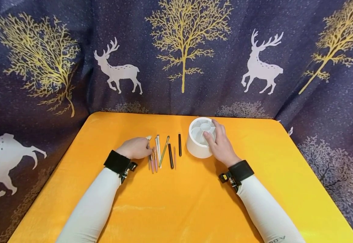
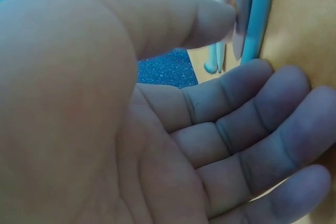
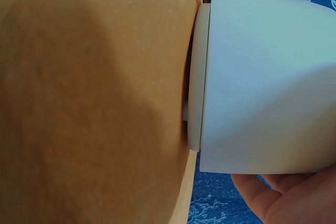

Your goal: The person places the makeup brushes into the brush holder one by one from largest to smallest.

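Observation:
A white round divided brush holder [image 1: 199, 150] stands on the table, right of a row of makeup brushes. My right hand [image 1: 222, 145] grips its rim, thumb over the top and fingers along the outer side; in the right wrist view its fingers [image 3: 273, 195] touch the white wall. At the row's left end, my left hand [image 1: 137, 148] reaches over a brush with a pale head [image 1: 148, 137]. The left wrist view has the thumb and loosely bent fingers [image 2: 247, 82] apart, beside a blue-looking handle [image 2: 258, 19]. Pink-handled brushes [image 1: 156, 165] lie next to that hand.
Farther right lie white brushes [image 1: 158, 145], a green brush [image 1: 164, 152], a black brush [image 1: 171, 157], a thin pink one [image 1: 174, 158] and another black stick [image 1: 180, 145]. They rest on an orange-yellow tabletop [image 1: 170, 209]. A dark patterned curtain [image 1: 182, 101] hangs behind.

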Demonstrator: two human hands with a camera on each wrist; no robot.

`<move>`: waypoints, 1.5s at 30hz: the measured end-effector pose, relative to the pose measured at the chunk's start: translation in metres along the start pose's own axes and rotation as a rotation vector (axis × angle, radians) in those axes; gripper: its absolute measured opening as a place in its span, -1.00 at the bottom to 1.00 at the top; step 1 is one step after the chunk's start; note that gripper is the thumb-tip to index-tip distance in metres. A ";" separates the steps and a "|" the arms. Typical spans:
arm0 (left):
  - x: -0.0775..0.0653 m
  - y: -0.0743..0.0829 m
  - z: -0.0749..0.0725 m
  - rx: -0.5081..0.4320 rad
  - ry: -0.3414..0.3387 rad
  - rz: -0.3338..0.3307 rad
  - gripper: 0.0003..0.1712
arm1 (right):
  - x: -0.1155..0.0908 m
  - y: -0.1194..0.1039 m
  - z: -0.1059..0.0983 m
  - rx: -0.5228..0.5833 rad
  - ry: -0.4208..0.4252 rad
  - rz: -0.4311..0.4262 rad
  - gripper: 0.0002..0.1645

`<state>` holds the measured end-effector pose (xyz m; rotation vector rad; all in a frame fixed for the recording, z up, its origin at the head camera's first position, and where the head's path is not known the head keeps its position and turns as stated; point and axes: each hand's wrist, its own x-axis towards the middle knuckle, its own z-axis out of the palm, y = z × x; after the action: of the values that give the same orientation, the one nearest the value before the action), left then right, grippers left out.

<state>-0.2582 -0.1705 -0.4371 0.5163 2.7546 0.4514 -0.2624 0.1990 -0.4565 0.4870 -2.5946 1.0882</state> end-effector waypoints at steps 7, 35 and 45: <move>0.000 0.000 -0.001 0.004 0.004 -0.008 -0.51 | 0.001 0.000 0.000 -0.007 -0.001 0.002 -0.14; 0.005 0.002 0.008 -0.002 0.190 -0.132 -0.46 | 0.003 -0.001 0.000 -0.012 -0.012 0.007 -0.13; 0.004 0.001 0.009 -0.061 0.166 -0.143 -0.48 | 0.000 -0.001 -0.001 -0.018 -0.018 0.004 -0.13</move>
<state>-0.2583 -0.1661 -0.4455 0.2763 2.9000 0.5640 -0.2622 0.1990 -0.4549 0.4898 -2.6201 1.0658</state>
